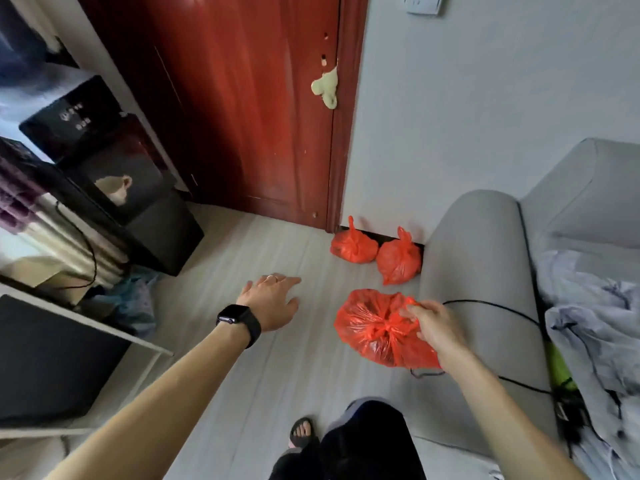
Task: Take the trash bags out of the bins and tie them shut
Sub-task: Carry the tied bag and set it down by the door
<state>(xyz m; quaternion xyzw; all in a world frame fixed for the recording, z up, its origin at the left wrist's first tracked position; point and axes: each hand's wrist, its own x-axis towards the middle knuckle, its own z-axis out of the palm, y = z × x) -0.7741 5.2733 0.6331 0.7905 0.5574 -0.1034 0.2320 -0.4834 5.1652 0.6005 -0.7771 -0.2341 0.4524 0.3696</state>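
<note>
The right hand (437, 329) pinches the knot of a big red bag (375, 329), tied up, beside the grey sofa (481, 271). The left hand (272, 303) is spread flat, holding nothing. Two small red bags (375, 252) sit tied by the wall

two bags (375, 252) behind third (374, 327), beside sofa (474, 271).

Three red bags (377, 323); dark red door (242, 98).

Glossy crinkled plastic bag (377, 327); polished wooden door (242, 98); matt cloth sofa (485, 271).
</note>
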